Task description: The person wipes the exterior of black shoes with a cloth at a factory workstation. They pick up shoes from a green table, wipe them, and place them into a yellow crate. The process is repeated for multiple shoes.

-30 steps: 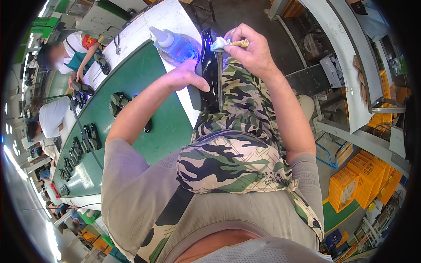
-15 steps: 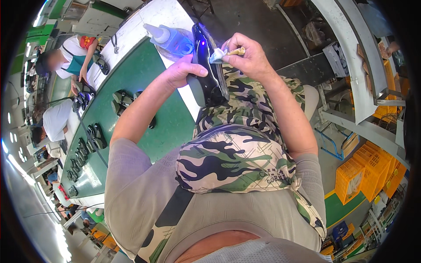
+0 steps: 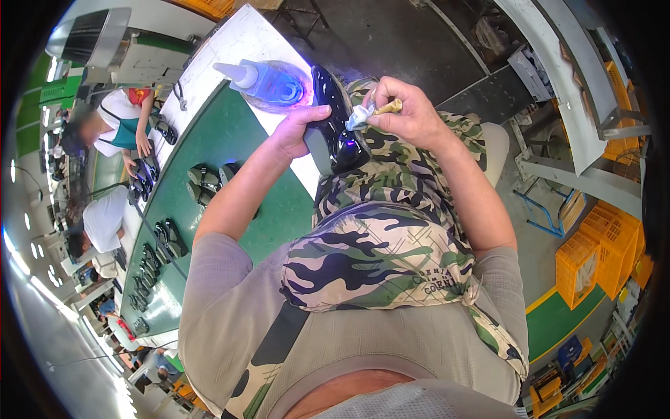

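My left hand [image 3: 301, 130] grips a glossy black shoe [image 3: 333, 98] by its near-left side, thumb on the upper. The shoe is tilted above my lap, at the table's edge. My right hand [image 3: 408, 115] pinches a yellowish stick-like tool [image 3: 389, 107] with a crumpled white cloth [image 3: 359, 117] at its tip. The cloth is against or very close to the shoe's right side; exact contact is hard to tell. Just left of the shoe, a blue bottle [image 3: 269, 82] with a white nozzle lies tilted on the white table edge.
A green-topped table [image 3: 230, 133] with a white border [image 3: 209, 52] stretches to my left, carrying several dark shoes [image 3: 204, 183]. Across it a person [image 3: 125, 133] handles shoes. Yellow crates [image 3: 578, 269] and a metal-framed bench [image 3: 586, 183] stand on my right.
The cloth tip has moved nearer me along the shoe's side. The whole view has shifted slightly, and my left hand keeps its hold on the shoe.
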The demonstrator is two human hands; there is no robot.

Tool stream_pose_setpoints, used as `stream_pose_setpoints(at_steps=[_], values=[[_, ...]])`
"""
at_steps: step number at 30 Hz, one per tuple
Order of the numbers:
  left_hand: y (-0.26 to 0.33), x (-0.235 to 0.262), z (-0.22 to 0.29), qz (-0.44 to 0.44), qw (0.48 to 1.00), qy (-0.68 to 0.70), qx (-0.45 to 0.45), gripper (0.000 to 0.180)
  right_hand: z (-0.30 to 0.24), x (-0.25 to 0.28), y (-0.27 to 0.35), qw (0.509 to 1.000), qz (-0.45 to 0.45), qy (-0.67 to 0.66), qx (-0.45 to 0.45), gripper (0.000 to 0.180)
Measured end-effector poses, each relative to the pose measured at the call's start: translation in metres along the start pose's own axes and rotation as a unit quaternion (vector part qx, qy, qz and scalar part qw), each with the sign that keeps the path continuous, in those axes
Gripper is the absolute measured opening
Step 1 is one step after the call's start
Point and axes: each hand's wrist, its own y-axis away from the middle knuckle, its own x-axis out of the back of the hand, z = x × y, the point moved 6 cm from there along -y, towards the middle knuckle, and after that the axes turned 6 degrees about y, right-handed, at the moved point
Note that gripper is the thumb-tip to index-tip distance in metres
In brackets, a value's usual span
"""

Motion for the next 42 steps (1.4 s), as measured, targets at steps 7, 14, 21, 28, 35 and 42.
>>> stream_pose_setpoints(at_steps=[7,14,21,28,35,42], values=[[-0.01,-0.002,-0.015,-0.003,0.997,0.066,0.032,0.037,-0.016,0.008,0.019,0.999,0.028,0.01,0.04,0.023],[-0.016,-0.011,-0.025,0.009,0.992,0.121,0.021,0.039,-0.026,0.021,0.032,0.992,0.065,0.056,0.09,0.022],[-0.023,-0.023,-0.027,-0.014,0.988,0.152,-0.029,0.044,-0.029,0.039,0.044,0.982,0.109,0.103,0.113,0.022],[-0.03,-0.025,-0.022,-0.069,0.976,0.185,-0.091,0.057,-0.004,0.045,0.044,0.97,0.237,-0.029,0.04,0.021],[-0.04,-0.044,-0.014,-0.07,0.971,0.178,-0.141,0.059,0.026,0.044,0.045,0.934,0.292,-0.195,-0.066,0.019],[-0.053,-0.056,0.003,-0.039,0.974,0.083,-0.207,0.054,0.042,0.061,0.064,0.876,0.374,-0.296,-0.07,0.017]])
